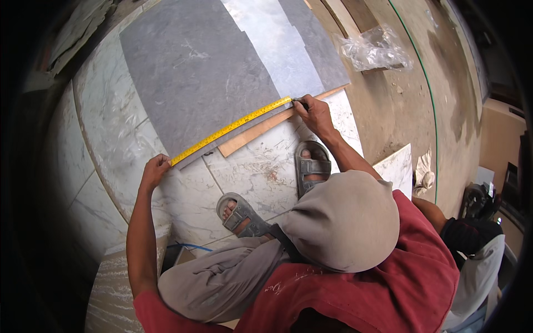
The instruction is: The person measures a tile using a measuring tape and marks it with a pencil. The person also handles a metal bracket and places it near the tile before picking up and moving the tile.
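My left hand (157, 171) is closed, pinching one end of the yellow tape measure (232, 127) at the left. My right hand (311, 115) grips the tape's other end, with a small dark object in the fingers that I cannot make out. The blade stretches along the near edge of a large dark grey panel (194, 72), across to a pale bluish strip (294, 61) on it. A thin wooden board (250, 136) sticks out beneath that edge, above white marbled tiles (239, 177).
Two sandalled feet (236, 213) and grey trousers (211, 283) are below my hands. Another person's arm and dark clothing (466, 233) are at right. Crumpled plastic (377, 50) lies on boards. A green hose (425, 72) crosses the concrete, near a loose white tile (391, 166).
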